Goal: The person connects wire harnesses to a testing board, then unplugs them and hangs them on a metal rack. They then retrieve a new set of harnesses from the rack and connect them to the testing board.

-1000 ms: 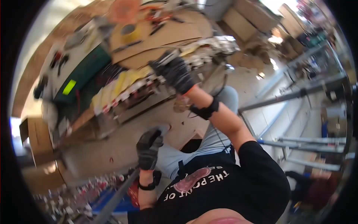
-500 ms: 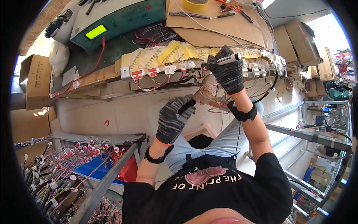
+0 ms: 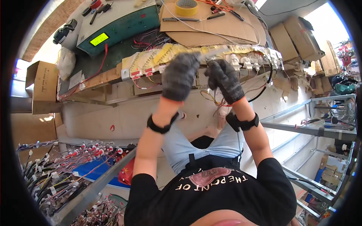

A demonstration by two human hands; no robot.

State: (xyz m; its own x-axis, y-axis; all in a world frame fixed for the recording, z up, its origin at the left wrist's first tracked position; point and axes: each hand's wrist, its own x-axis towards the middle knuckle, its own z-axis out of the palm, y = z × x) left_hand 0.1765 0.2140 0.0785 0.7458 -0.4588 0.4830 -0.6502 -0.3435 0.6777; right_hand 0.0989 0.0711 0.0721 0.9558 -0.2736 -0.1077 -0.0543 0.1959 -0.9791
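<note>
Connectors [image 3: 247, 63] near right hand [image 3: 225, 80]

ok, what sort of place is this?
Probably a wiring-harness assembly or test workshop: teal instrument with a lit display on the bench, white connectors along its front edge, wire bundles massed at lower left.

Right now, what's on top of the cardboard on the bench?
The cardboard carries a yellow tape roll, a long grey tool and a dark tool, among others. Anything beneath the roll is hidden.

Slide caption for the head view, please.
Gloved left hand and right hand close together by wired connectors; teal instrument farther left.
</note>
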